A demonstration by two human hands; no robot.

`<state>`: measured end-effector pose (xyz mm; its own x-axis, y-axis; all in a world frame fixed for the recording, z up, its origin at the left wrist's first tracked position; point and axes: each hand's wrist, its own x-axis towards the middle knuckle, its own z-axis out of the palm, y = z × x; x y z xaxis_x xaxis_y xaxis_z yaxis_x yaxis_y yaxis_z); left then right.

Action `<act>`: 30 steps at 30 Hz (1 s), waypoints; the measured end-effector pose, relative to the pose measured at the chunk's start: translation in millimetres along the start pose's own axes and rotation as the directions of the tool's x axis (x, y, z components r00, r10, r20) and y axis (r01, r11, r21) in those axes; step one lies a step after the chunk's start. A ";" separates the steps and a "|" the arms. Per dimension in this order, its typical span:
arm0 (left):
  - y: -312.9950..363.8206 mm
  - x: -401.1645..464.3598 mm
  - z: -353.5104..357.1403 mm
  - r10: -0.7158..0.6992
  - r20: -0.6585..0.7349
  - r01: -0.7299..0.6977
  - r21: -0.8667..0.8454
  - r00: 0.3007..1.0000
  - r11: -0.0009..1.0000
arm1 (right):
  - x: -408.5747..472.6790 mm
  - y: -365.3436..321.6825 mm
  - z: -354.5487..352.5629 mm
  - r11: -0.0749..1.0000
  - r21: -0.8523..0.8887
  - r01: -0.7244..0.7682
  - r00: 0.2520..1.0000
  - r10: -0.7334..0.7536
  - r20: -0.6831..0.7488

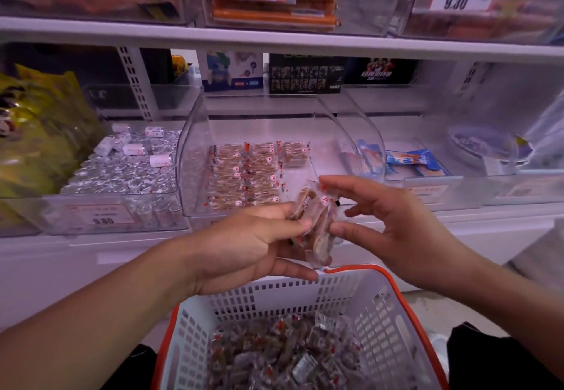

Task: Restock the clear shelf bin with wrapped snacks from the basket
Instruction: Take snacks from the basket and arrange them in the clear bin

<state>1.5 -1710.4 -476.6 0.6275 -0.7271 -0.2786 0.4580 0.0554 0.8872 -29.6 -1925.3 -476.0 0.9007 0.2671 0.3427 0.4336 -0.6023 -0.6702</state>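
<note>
Both hands (317, 231) hold wrapped snacks (314, 221) above basket (381, 307); foil-sweets bin (122, 173) beside.

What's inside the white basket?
The white basket holds a loose pile of wrapped snacks, clear wrappers with red marks, heaped on its floor. The pile hides the basket's bottom and whatever lies underneath, and the picture's lower edge cuts off the near part.

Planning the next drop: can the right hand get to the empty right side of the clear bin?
Probably yes: the right hand is just before the clear bin, whose front is open and right part bare.
</note>
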 end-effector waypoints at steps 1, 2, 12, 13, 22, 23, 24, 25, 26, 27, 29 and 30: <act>-0.6 -1.5 1.5 0.008 0.015 -0.008 0.007 1.000 1.000 | -1.0 0.4 2.2 1.000 0.026 -0.002 1.000 0.002 0.007; -1.7 -2.8 3.4 0.018 0.020 -0.019 0.037 1.000 0.999 | -2.4 0.9 4.6 0.999 0.045 -0.007 1.000 0.006 0.010; -1.5 -1.8 4.4 0.166 -0.119 -0.073 0.555 0.979 0.829 | -6.9 -2.5 24.1 0.998 0.007 0.056 0.995 -0.057 0.080; 1.4 -0.9 3.0 0.183 -0.121 -0.078 0.590 0.976 0.804 | -2.6 -4.9 21.2 0.996 -0.026 0.084 0.994 -0.082 0.074; 46.4 18.4 -16.4 0.281 -0.151 -0.081 0.738 0.948 0.670 | 79.0 -36.0 -22.1 0.834 -0.448 0.321 0.930 -0.188 0.317; 48.9 23.8 -21.7 0.295 -0.187 -0.062 0.742 0.937 0.667 | 90.7 -36.1 -21.1 0.811 -0.480 0.336 0.917 -0.165 0.362; 50.5 29.3 -28.0 0.327 -0.240 -0.038 0.752 0.914 0.659 | 103.5 -34.0 -19.4 0.792 -0.511 0.335 0.912 -0.137 0.386; 51.0 34.1 -34.8 0.380 -0.297 -0.006 0.780 0.876 0.626 | 117.7 -29.7 -17.6 0.775 -0.546 0.319 0.914 -0.100 0.393; 50.4 37.4 -42.0 0.447 -0.340 0.038 0.828 0.827 0.560 | 133.2 -23.2 -15.7 0.745 -0.597 0.298 0.917 -0.051 0.395; 48.5 39.9 -49.2 0.513 -0.353 0.095 0.882 0.782 0.462 | 149.6 -14.8 -13.6 0.691 -0.666 0.280 0.919 0.008 0.395; 42.7 45.4 -63.1 0.570 -0.327 0.220 0.943 0.754 0.250 | 180.3 6.0 -8.2 0.543 -0.804 0.243 0.911 0.156 0.381; 39.4 48.4 -69.5 0.547 -0.324 0.269 0.946 0.772 0.181 | 192.6 17.0 -3.4 0.481 -0.849 0.218 0.899 0.239 0.367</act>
<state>93.7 -1695.8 -480.8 0.9391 -0.3087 0.1512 -0.3436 -0.8332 0.4333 151.2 -1886.7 -419.1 0.9236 0.3716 -0.0937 0.3818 -0.8702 0.3113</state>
